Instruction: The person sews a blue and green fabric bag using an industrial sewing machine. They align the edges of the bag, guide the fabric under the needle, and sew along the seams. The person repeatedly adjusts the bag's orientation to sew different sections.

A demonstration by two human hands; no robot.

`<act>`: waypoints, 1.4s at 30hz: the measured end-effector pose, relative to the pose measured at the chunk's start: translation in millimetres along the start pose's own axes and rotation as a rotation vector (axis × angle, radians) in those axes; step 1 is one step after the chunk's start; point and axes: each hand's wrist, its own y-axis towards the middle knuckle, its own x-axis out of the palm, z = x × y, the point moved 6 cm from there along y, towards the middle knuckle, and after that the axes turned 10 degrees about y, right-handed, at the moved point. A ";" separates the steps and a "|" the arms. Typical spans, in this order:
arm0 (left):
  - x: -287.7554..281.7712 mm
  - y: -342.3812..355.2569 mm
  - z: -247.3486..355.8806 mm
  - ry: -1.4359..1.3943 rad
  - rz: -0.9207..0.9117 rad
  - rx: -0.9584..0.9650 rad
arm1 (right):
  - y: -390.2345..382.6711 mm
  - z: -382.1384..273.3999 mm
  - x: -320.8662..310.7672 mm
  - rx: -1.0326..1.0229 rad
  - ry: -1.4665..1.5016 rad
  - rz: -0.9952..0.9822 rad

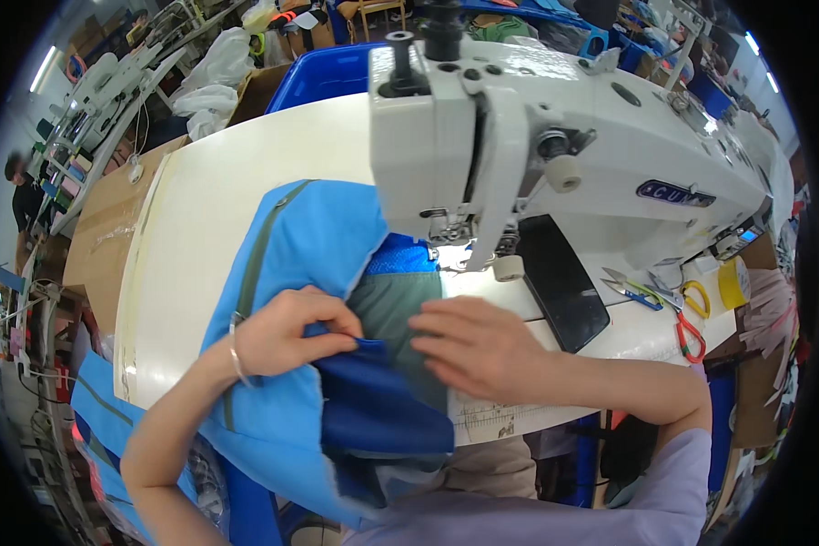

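A light blue fabric piece [314, 223] with a dark green zipper strip [262, 246] lies on the white table, partly hanging over its front edge. My left hand [287, 332] is closed, thumb and fingers pinching the folded edge of its dark blue lining [378, 400]. My right hand [473, 350] lies with fingers stretched out over the right side of a grey-green fabric panel [396, 309], slightly blurred. Bright blue mesh [400, 255] borders that panel, running to the presser foot of the white sewing machine [564, 136]. The needle point cannot be made out.
Right of the needle lies a black phone [560, 282]. Beyond it are red-handled scissors [689, 332], small blue-green snips [642, 293] and a yellow tape roll [733, 282]. A blue bin [323, 77] stands behind the table, a cardboard sheet [109, 218] at its left.
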 end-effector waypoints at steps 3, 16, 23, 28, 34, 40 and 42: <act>-9.0 4.0 2.5 0.069 -0.009 -0.014 | -6.1 -14.2 20.6 -0.115 -0.132 -0.061; 16.3 51.9 28.6 0.677 0.423 0.308 | -20.7 -19.9 29.5 -0.158 -0.102 -0.077; -4.5 70.6 14.9 0.422 0.300 -0.212 | -23.2 -22.7 29.5 -0.227 -0.170 0.017; 0.9 77.6 -13.7 0.148 0.278 -0.309 | -22.5 -28.1 32.9 -0.141 -0.094 -0.168; -12.3 82.6 -7.5 0.103 0.017 -0.620 | -13.3 -38.9 41.2 -0.130 -0.158 -0.156; -5.5 82.9 -23.9 -0.006 0.031 -0.656 | -14.2 -37.0 40.2 -0.110 -0.168 -0.186; -0.9 79.2 -34.9 0.013 0.082 -0.588 | -14.5 -36.1 42.7 -0.110 -0.172 -0.246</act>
